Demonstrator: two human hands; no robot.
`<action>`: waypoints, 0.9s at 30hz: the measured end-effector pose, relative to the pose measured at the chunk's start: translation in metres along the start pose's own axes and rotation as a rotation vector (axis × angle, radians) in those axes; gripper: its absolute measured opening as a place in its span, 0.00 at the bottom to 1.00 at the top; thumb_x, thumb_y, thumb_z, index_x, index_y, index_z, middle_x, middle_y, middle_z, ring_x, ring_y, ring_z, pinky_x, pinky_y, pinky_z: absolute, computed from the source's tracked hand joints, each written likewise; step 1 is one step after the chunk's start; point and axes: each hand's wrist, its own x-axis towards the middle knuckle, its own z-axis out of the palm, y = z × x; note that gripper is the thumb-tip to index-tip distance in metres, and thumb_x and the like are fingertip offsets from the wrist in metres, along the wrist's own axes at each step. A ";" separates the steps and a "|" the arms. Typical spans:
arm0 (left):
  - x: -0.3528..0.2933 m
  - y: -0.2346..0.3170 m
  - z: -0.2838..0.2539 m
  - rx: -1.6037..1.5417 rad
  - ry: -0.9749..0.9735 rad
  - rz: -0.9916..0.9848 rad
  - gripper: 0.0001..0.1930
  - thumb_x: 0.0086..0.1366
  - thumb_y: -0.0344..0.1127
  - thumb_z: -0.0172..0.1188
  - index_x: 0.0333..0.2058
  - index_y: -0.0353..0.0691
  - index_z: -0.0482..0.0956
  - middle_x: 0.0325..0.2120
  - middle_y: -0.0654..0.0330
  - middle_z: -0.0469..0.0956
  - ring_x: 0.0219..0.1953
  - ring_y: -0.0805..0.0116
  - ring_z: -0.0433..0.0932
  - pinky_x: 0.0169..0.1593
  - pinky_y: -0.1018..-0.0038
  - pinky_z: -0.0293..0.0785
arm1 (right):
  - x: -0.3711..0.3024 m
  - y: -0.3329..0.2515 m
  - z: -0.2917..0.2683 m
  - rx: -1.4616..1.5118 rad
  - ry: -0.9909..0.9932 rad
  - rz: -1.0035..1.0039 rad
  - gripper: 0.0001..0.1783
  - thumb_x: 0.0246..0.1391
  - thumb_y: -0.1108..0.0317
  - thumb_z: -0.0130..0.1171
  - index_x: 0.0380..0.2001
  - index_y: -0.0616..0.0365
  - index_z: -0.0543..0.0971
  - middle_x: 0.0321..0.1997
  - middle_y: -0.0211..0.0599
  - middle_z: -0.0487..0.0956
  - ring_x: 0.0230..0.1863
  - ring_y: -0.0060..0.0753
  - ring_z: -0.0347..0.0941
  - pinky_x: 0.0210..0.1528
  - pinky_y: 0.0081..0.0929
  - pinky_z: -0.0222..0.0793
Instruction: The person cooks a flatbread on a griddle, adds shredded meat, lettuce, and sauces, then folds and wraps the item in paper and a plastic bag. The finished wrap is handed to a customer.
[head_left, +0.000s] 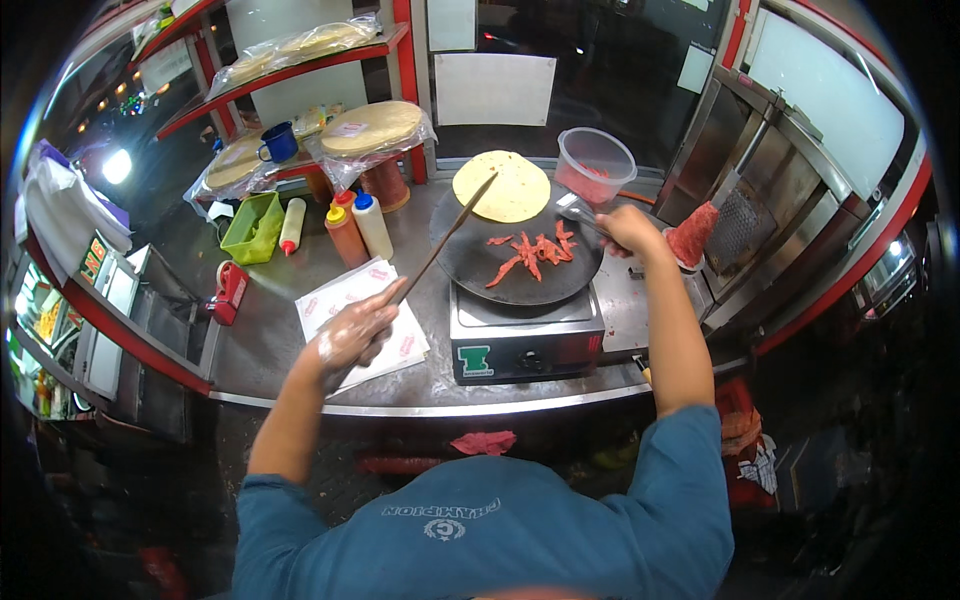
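My left hand (358,332) is closed round a long, thin knife (447,238). Its narrow blade reaches up and to the right, and in the picture its tip overlaps a pale flatbread (508,190). The flatbread lies on the far part of a round dark griddle (470,270). Several reddish meat strips (530,257) are spread across the griddle's middle. At its right edge my right hand (630,230) grips a metal spatula (574,206), whose blade points left over the plate. The griddle rests on a steel gas stove (527,350).
White paper sheets (404,345) lie left of the stove. Behind them stand sauce bottles (373,225) and a green basket (254,228). A clear plastic tub (597,160) sits behind the griddle. To the right, a meat cone (692,235) stands by the upright grill (745,222). Flatbread stacks (372,128) are back left.
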 end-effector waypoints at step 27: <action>0.035 -0.037 0.019 -0.320 0.021 -0.075 0.33 0.77 0.50 0.54 0.76 0.59 0.55 0.27 0.68 0.65 0.18 0.81 0.59 0.22 0.81 0.58 | 0.035 -0.017 -0.040 -0.328 0.011 -0.026 0.17 0.66 0.57 0.62 0.42 0.61 0.88 0.24 0.37 0.83 0.20 0.23 0.75 0.19 0.25 0.65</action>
